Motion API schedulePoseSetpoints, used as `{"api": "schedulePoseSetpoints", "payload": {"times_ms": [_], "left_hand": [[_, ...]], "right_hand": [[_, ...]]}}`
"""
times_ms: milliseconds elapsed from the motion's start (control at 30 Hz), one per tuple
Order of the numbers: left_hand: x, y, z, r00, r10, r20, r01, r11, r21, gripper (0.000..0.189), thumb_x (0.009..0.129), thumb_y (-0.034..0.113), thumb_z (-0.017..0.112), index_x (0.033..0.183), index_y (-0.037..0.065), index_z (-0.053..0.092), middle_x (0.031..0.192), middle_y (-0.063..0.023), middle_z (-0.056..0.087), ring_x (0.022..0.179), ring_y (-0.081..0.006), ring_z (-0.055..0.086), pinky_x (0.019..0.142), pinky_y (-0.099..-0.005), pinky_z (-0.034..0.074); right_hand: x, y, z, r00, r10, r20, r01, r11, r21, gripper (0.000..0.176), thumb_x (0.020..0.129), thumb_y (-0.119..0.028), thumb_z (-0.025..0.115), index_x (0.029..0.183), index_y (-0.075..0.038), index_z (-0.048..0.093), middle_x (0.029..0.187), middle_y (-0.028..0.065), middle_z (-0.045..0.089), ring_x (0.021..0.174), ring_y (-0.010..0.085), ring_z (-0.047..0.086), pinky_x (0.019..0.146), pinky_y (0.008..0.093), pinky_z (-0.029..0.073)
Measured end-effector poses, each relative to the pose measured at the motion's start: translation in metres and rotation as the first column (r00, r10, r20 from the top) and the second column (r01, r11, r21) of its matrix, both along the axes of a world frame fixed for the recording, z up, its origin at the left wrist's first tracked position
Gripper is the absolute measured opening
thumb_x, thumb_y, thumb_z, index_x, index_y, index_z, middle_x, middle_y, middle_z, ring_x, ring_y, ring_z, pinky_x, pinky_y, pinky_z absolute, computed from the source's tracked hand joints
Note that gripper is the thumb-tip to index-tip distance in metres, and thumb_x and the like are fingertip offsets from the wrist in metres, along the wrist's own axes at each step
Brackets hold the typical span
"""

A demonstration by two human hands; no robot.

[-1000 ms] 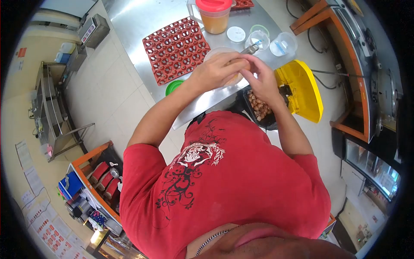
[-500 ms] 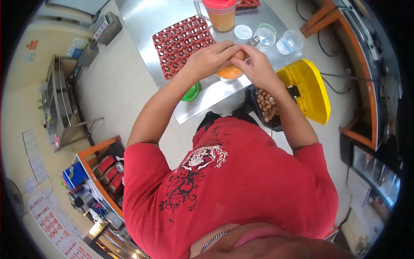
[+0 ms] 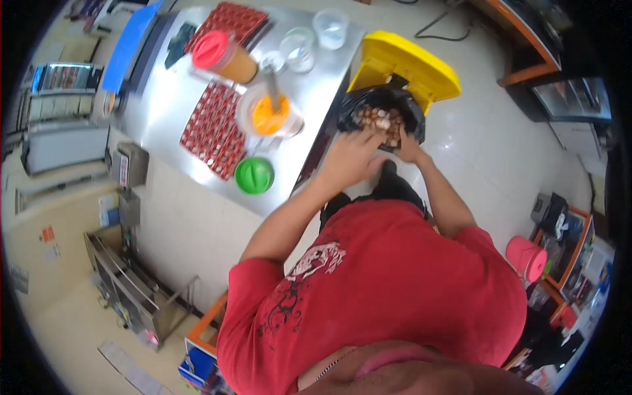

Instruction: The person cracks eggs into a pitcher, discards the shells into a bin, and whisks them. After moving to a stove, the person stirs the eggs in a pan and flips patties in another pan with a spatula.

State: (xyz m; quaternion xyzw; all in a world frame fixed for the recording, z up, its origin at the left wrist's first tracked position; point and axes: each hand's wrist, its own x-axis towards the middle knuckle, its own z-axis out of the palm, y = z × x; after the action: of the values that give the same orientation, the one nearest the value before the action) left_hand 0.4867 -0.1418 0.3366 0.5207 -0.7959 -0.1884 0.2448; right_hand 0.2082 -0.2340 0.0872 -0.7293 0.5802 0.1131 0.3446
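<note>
My left hand (image 3: pixel 355 155) reaches over the near rim of a black-lined bin, fingers stretched toward the shells and thumb apart. Beside it, my right hand (image 3: pixel 409 149) is at the bin's near right edge, a finger extended and the rest partly hidden. No shell shows clearly in either hand; both are slightly blurred. Brown and white eggshells (image 3: pixel 380 121) fill the black bag (image 3: pixel 352 105). The bin's yellow lid (image 3: pixel 415 62) is tipped back. On the table, a clear container (image 3: pixel 247 112) holds orange egg yolks (image 3: pixel 270 117), a utensil handle (image 3: pixel 272 89) standing in it.
The steel table (image 3: pixel 155 128) carries a red egg tray (image 3: pixel 214 128), a green lid (image 3: pixel 254 176), a red-lidded pitcher (image 3: pixel 224 58) and clear tubs (image 3: pixel 330 29). Another red tray (image 3: pixel 230 23) lies farther back. A pink bucket (image 3: pixel 526 259) stands at right.
Both hands have left the egg they held over the yolk container and moved right and down to the shell bin. The view has turned toward the bin.
</note>
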Motion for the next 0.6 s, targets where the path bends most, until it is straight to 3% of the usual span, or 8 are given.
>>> {"api": "schedulePoseSetpoints", "payload": {"times_ms": [33, 67, 100, 167, 267, 333, 500, 600], "left_hand": [[-0.014, 0.002, -0.006, 1.000, -0.017, -0.004, 0.017, 0.999, 0.047, 0.042, 0.093, 0.032, 0.079, 0.127, 0.010, 0.069, 0.124, -0.0117, 0.072, 0.109, -0.0350, 0.072, 0.092, -0.0458, 0.057], [-0.026, 0.000, -0.006, 0.997, -0.067, 0.040, 0.059, 0.985, 0.160, 0.043, 0.094, 0.032, 0.079, 0.129, 0.008, 0.068, 0.126, -0.0133, 0.072, 0.112, -0.0368, 0.071, 0.093, -0.0482, 0.057], [-0.044, -0.003, -0.012, 0.996, -0.088, 0.034, 0.079, 0.976, 0.201, 0.043, 0.095, 0.032, 0.078, 0.130, 0.008, 0.068, 0.127, -0.0142, 0.072, 0.113, -0.0376, 0.071, 0.094, -0.0490, 0.057], [-0.081, -0.017, -0.033, 0.996, -0.088, 0.021, 0.078, 0.957, 0.280, 0.044, 0.096, 0.033, 0.077, 0.132, 0.009, 0.068, 0.128, -0.0159, 0.072, 0.115, -0.0392, 0.071, 0.096, -0.0507, 0.057], [-0.156, -0.055, -0.056, 0.997, -0.065, -0.034, 0.073, 0.910, 0.408, 0.043, 0.098, 0.034, 0.074, 0.134, 0.010, 0.067, 0.129, -0.0178, 0.072, 0.116, -0.0404, 0.070, 0.097, -0.0516, 0.057], [-0.211, -0.089, -0.073, 0.999, -0.030, -0.033, 0.042, 0.885, 0.464, 0.043, 0.099, 0.035, 0.073, 0.135, 0.011, 0.067, 0.130, -0.0181, 0.072, 0.118, -0.0408, 0.070, 0.098, -0.0514, 0.057], [-0.341, -0.161, -0.079, 0.990, 0.007, -0.141, 0.065, 0.861, 0.504, 0.047, 0.101, 0.036, 0.071, 0.141, 0.012, 0.064, 0.135, -0.0179, 0.070, 0.123, -0.0411, 0.068, 0.102, -0.0508, 0.056], [-0.381, -0.205, -0.043, 0.991, 0.013, -0.131, 0.068, 0.799, 0.598, 0.048, 0.100, 0.036, 0.072, 0.141, 0.012, 0.064, 0.135, -0.0185, 0.069, 0.123, -0.0413, 0.068, 0.104, -0.0506, 0.055]], "right_hand": [[-0.049, 0.007, -0.037, 0.985, 0.018, 0.171, -0.038, 0.992, 0.119, 0.102, 0.087, -0.030, 0.071, 0.172, -0.006, 0.019, 0.153, 0.0394, 0.052, 0.144, 0.0518, 0.051, 0.124, 0.0500, 0.039], [-0.081, 0.011, -0.042, 0.993, 0.101, 0.058, -0.111, 0.972, 0.207, 0.082, 0.087, -0.028, 0.069, 0.160, 0.002, 0.046, 0.145, 0.0382, 0.059, 0.139, 0.0458, 0.058, 0.121, 0.0450, 0.044], [-0.133, 0.020, -0.088, 0.998, 0.055, -0.022, -0.048, 0.968, 0.247, 0.081, 0.088, -0.046, 0.078, 0.149, 0.004, 0.059, 0.152, 0.0295, 0.059, 0.144, 0.0432, 0.055, 0.123, 0.0458, 0.042], [-0.204, 0.024, -0.084, 0.992, 0.001, -0.127, 0.039, 0.951, 0.308, 0.079, 0.087, -0.045, 0.078, 0.146, 0.005, 0.061, 0.152, 0.0305, 0.058, 0.142, 0.0428, 0.056, 0.121, 0.0451, 0.044], [-0.317, 0.010, -0.084, 0.984, -0.176, -0.008, 0.174, 0.965, 0.198, 0.073, 0.089, -0.038, 0.077, 0.145, 0.006, 0.061, 0.149, 0.0310, 0.061, 0.143, 0.0426, 0.056, 0.123, 0.0441, 0.043], [-0.383, -0.018, -0.081, 0.948, -0.313, 0.059, 0.295, 0.934, 0.201, 0.069, 0.089, -0.030, 0.079, 0.146, 0.006, 0.060, 0.130, 0.0281, 0.072, 0.122, 0.0388, 0.069, 0.109, 0.0426, 0.053], [-0.470, -0.154, 0.033, 0.956, -0.267, 0.121, 0.260, 0.963, 0.066, 0.064, 0.092, -0.026, 0.075, 0.148, 0.001, 0.060, 0.119, 0.0232, 0.076, 0.112, 0.0349, 0.073, 0.103, 0.0422, 0.055], [-0.507, -0.241, 0.076, 0.966, -0.166, 0.199, 0.173, 0.985, -0.017, 0.060, 0.094, -0.025, 0.073, 0.147, 0.000, 0.061, 0.118, 0.0225, 0.076, 0.111, 0.0341, 0.073, 0.101, 0.0425, 0.055]]}}
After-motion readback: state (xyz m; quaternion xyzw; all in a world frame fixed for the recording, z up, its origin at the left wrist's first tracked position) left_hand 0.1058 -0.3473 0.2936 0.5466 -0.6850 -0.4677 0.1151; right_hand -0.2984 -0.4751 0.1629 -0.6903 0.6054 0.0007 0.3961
